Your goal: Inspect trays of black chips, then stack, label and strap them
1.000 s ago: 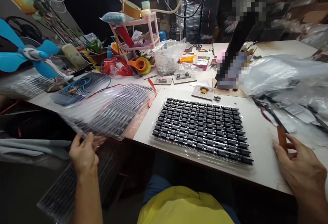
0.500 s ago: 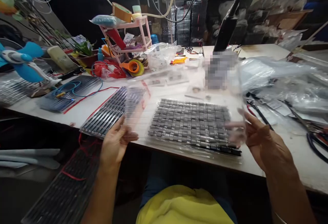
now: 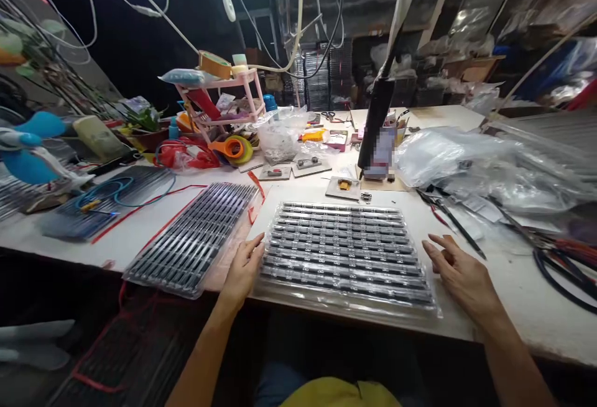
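Note:
A clear plastic tray (image 3: 345, 251) lies flat at the front of the table, holding several rows of black strip-shaped parts, with clear plastic over them. At its left edge is my left hand (image 3: 242, 270), fingers stretched out; whether the fingertips touch the edge I cannot tell. My right hand (image 3: 461, 273) hovers just off the right edge, its fingers apart and nothing in them. Left of my left hand lies a second tray (image 3: 196, 239) of dark strips, set at a slant.
A soldering-iron-like black handle (image 3: 375, 121) hangs behind the tray. Plastic bags (image 3: 448, 152) heap at the right, near tweezers-like tools and a cable (image 3: 555, 276). A pink rack (image 3: 252, 96), tape rolls (image 3: 237, 148) and a blue fan (image 3: 32, 146) stand at left. Small metal fixtures (image 3: 342, 187) lie behind.
The clear plastic sheet held raised between both hands is now down over the tray. Both hands have let go and sit beside its edges. The head view has shifted.

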Tool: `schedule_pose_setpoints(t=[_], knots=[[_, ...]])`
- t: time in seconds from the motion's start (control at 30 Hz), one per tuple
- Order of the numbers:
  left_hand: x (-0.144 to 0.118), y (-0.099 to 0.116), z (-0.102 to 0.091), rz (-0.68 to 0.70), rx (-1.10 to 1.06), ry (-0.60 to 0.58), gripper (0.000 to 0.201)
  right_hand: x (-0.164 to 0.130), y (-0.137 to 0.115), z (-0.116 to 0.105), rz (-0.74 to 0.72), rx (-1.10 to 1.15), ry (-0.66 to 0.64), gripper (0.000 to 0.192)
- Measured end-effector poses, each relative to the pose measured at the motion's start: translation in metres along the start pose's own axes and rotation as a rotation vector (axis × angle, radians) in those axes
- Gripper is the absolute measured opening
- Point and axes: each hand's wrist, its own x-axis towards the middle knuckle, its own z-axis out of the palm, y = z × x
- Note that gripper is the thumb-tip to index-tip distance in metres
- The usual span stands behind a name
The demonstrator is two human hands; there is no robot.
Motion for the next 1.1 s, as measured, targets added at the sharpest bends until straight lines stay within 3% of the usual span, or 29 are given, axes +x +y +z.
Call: schedule_pose_setpoints(t=[0.1, 0.23, 0.4, 0.53, 0.63, 0.73, 0.9, 1.0, 1.1], knots=[[0.019, 0.005, 0.004, 0.060, 0.107, -0.067, 0.054, 0.003, 0.001, 0.004, 0.023, 0.044, -0.034, 0.070], [0.043, 0.006, 0.014, 0.098, 0.268, -0.149, 0.052, 0.006, -0.006, 0.014, -0.054, 0.046, -0.118, 0.071], [0.053, 0.006, 0.019, 0.098, 0.507, -0.143, 0.053, 0.010, -0.022, 0.018, -0.158, 0.069, -0.172, 0.059], [0.055, 0.014, 0.020, 0.153, 0.665, -0.151, 0.049, 0.001, -0.020, 0.015, -0.070, 0.072, -0.139, 0.061], [0.055, 0.028, 0.030, 0.234, 0.737, -0.141, 0.044, -0.029, -0.002, 0.009, 0.067, 0.143, -0.088, 0.072], [0.049, 0.043, 0.051, 0.359, 0.740, -0.174, 0.041, -0.083, 0.022, -0.001, 0.208, 0.351, 0.003, 0.081], [0.040, 0.066, 0.091, 0.529, 0.645, -0.319, 0.040, -0.170, 0.045, -0.013, 0.439, 0.792, 0.013, 0.063], [0.043, 0.076, 0.101, 0.538, 0.564, -0.372, 0.048, -0.189, 0.052, -0.009, 0.487, 0.906, 0.013, 0.059], [0.046, 0.083, 0.093, 0.522, 0.498, -0.413, 0.055, -0.187, 0.057, 0.000, 0.443, 0.948, 0.015, 0.053]])
